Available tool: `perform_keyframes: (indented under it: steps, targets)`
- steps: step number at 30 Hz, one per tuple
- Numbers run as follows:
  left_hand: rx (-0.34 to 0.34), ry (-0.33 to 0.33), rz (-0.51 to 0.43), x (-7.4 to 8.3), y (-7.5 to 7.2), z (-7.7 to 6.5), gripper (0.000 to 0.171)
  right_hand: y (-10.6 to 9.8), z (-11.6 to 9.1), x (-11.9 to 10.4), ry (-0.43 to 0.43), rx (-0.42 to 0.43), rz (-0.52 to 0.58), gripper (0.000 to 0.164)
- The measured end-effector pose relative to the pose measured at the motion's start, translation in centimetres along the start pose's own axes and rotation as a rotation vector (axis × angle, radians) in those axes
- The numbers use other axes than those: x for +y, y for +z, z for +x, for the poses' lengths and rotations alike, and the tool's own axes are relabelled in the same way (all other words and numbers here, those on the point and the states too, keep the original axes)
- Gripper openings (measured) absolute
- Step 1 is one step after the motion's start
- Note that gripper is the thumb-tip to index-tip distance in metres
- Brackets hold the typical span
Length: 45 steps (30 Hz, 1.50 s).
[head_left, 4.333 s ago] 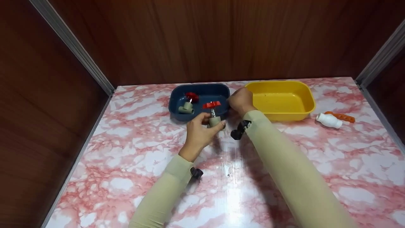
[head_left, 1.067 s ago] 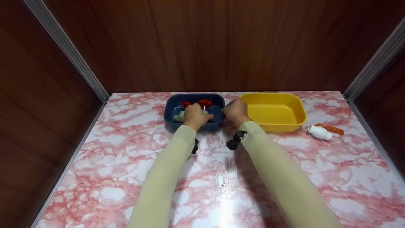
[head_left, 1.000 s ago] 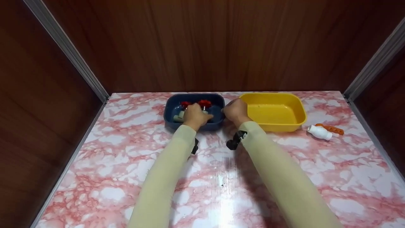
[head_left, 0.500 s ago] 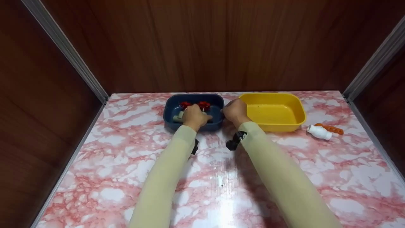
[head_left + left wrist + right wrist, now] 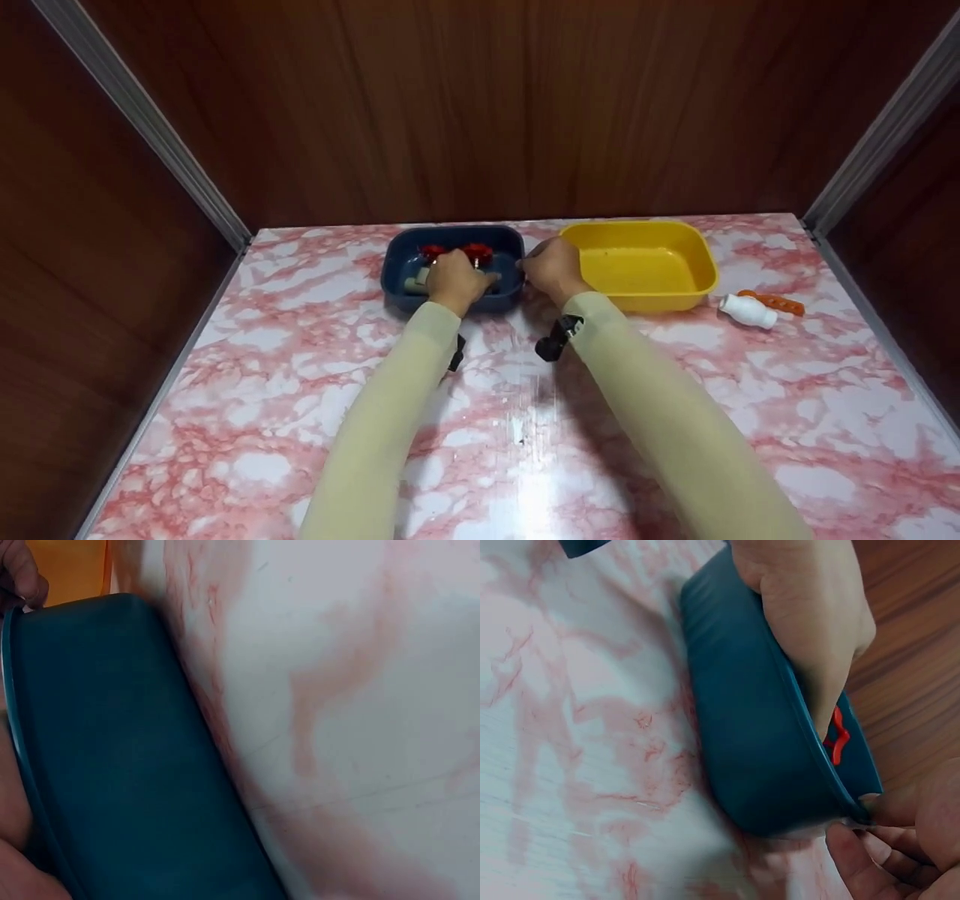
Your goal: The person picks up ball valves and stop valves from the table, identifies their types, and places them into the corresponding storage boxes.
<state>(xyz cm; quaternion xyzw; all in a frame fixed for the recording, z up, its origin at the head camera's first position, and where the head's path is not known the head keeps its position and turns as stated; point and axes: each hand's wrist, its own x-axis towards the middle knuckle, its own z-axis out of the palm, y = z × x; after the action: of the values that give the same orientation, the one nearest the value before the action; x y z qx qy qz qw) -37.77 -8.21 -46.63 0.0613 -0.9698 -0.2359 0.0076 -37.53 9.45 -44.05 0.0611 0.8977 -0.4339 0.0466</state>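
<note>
In the head view a dark blue plastic tub [image 5: 450, 234] stands at the back of the table. My left hand [image 5: 454, 279] reaches down into it, over the grey-green body of a stop valve with a red handle [image 5: 478, 252]; the fingertips are hidden behind the hand and tub wall. A second valve with a red handle [image 5: 433, 251] lies beside it, its grey-green body [image 5: 414, 285] partly covered. My right hand [image 5: 553, 268] pinches the tub's right rim, thumb on the edge and fingers beneath, as the right wrist view shows with its fingers [image 5: 855, 862].
A yellow tub [image 5: 645, 304] stands right of my right hand. Further right, a white ball valve [image 5: 748, 311] with an orange handle [image 5: 780, 303] lies on the marbled table [image 5: 262, 420]. Brown wood panels [image 5: 487, 105] rise behind and at both sides.
Since the oldest frame, my left hand has carried the valve from in front of the blue tub down into it. Over the last second both hands stay put; the view shifts slightly.
</note>
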Motion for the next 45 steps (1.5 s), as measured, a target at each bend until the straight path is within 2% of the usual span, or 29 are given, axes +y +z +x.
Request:
perform_keyframes:
  steps: [5, 8, 11, 13, 17, 20, 22, 27, 31, 35, 38, 42, 45]
  targets:
    - [0.113, 0.166, -0.085, 0.8, 0.0, -0.7, 0.054, -1.3, -0.3, 0.7, -0.026, 0.046, 0.051, 0.029]
    - [0.183, 0.262, -0.129, 1.5, -0.5, -0.9, 0.056, -1.9, -0.4, 0.8, -0.065, 0.052, 0.152, 0.031]
    - [0.194, 0.331, -0.184, 2.6, -0.8, -1.2, 0.062, -3.1, -0.6, 1.3, -0.11, 0.071, 0.218, 0.031]
    - [0.141, 0.36, -0.214, 3.8, -0.7, -1.4, 0.072, -4.4, -0.7, 2.1, -0.116, 0.099, 0.239, 0.031]
    - [-0.028, 0.396, -0.213, 6.3, 0.4, -1.6, 0.104, -8.1, -1.3, 4.3, -0.104, 0.163, 0.204, 0.032]
    - [-0.125, 0.427, -0.142, 8.1, 1.3, -1.5, 0.123, -10.8, -1.6, 5.9, -0.1, 0.2, 0.182, 0.033]
    - [-0.157, 0.446, -0.046, 9.3, 2.0, -1.4, 0.131, -12.5, -1.9, 6.8, -0.117, 0.23, 0.195, 0.032]
    - [-0.236, 0.444, 0.205, 11.7, 3.7, -1.2, 0.145, -15.7, -3.8, 8.7, -0.124, 0.284, 0.281, 0.032]
    - [-0.271, 0.429, 0.285, 12.6, 5.4, -1.4, 0.149, -17.8, -6.2, 10.5, -0.047, 0.294, 0.268, 0.042]
    - [-0.268, 0.388, 0.208, 12.4, 6.3, -1.5, 0.151, -19.4, -8.0, 12.6, 0.015, 0.312, 0.233, 0.047]
    - [-0.269, 0.363, 0.119, 12.2, 6.5, -1.7, 0.155, -20.4, -9.0, 14.1, 0.041, 0.343, 0.273, 0.045]
    - [-0.266, 0.346, 0.048, 12.0, 6.3, -2.0, 0.154, -21.6, -9.6, 15.8, 0.045, 0.375, 0.327, 0.047]
    - [-0.263, 0.325, 0.024, 12.0, 5.9, -2.3, 0.153, -23.0, -9.8, 17.0, 0.046, 0.383, 0.292, 0.048]
